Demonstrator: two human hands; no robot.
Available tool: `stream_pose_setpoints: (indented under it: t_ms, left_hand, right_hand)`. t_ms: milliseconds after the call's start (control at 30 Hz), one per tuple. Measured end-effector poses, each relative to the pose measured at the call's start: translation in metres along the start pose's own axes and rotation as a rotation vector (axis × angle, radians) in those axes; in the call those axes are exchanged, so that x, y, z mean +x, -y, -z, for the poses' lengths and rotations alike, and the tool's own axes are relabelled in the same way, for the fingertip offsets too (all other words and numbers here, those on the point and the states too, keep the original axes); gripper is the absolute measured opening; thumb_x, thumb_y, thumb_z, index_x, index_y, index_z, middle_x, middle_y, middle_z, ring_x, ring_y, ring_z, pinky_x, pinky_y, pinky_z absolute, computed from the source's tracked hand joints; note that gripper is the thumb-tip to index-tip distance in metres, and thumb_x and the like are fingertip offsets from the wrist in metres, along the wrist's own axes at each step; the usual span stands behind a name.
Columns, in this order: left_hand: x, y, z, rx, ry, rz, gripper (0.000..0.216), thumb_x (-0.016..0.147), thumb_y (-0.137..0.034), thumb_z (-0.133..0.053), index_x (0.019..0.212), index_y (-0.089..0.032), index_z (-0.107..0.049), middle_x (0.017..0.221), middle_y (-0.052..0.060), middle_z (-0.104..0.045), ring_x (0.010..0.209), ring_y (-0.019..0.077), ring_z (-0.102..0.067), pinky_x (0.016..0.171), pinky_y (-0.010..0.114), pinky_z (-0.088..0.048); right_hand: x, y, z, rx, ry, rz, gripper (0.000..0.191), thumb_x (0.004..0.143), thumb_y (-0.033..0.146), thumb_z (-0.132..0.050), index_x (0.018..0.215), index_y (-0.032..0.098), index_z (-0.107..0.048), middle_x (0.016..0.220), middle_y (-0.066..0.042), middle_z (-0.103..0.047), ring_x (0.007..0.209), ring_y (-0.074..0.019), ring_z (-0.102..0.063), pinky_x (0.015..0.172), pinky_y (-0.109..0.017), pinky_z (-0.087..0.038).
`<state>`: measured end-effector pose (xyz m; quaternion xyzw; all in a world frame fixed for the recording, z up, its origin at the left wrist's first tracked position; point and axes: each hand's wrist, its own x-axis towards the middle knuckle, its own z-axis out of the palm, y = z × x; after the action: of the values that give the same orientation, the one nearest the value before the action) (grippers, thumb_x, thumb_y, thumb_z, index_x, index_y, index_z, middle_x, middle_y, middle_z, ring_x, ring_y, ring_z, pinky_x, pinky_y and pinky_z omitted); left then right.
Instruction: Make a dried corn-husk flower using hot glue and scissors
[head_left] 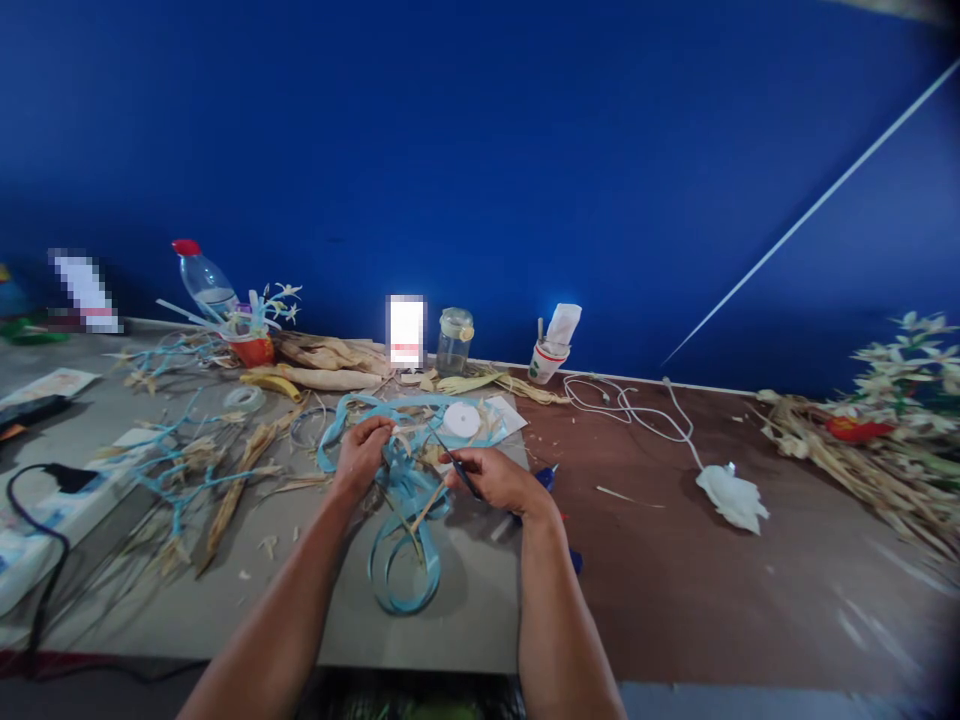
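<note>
My left hand (365, 457) is closed, its fingertips pinching a small pale strip of dried husk (403, 430). My right hand (495, 482) grips a pair of dark scissors (466, 474), whose thin tip points up and left toward that strip. Below and between both hands lies a tangle of light-blue ribbon (412, 485), with a loop hanging toward me and thin straw-coloured stems crossing it. A white spool (462, 421) rests just beyond the hands. How the fingers sit in the scissor handles is partly hidden.
Blue-wrapped husk flower stems (180, 480) and a white power strip (90, 510) lie at left. Along the blue wall stand a glowing phone (406, 332), a glass jar (454, 342) and a paper cup (548, 362). White cable (637, 405) and white flowers (904, 370) are at right.
</note>
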<state>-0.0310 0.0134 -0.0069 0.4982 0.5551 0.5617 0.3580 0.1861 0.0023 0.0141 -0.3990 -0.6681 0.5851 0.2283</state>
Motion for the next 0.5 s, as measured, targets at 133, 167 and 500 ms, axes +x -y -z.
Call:
stream_pose_setpoints:
  t_ms: [133, 167, 500]
  left_hand:
    - [-0.002, -0.007, 0.0, 0.0, 0.012, 0.018, 0.015, 0.064, -0.029, -0.052, 0.06, -0.017, -0.06, 0.052, -0.003, -0.046, 0.05, 0.0109, -0.041, 0.046, 0.022, -0.031]
    - [-0.003, -0.008, 0.0, 0.001, 0.023, 0.03, 0.015, 0.064, -0.03, -0.052, 0.06, -0.017, -0.06, 0.052, -0.003, -0.045, 0.049, 0.0107, -0.039, 0.046, 0.022, -0.03]
    - [-0.006, -0.012, -0.002, 0.07, 0.125, 0.038, 0.017, 0.067, -0.031, -0.051, 0.062, -0.017, -0.057, 0.053, -0.003, -0.044, 0.049, 0.0107, -0.038, 0.047, 0.023, -0.03]
  right_hand:
    - [0.0, 0.0, 0.0, -0.043, 0.039, 0.029, 0.038, 0.071, 0.04, -0.067, 0.098, 0.013, -0.067, 0.075, -0.001, -0.062, 0.067, -0.0131, -0.053, 0.067, -0.025, -0.042]
    - [0.0, 0.001, 0.0, -0.043, 0.041, 0.025, 0.039, 0.071, 0.041, -0.067, 0.098, 0.013, -0.067, 0.075, -0.001, -0.062, 0.067, -0.0132, -0.053, 0.067, -0.025, -0.042]
    - [-0.001, 0.004, -0.002, 0.005, 0.039, -0.014, 0.04, 0.066, 0.042, -0.069, 0.094, 0.013, -0.068, 0.075, 0.0, -0.061, 0.069, -0.0135, -0.052, 0.064, -0.024, -0.04]
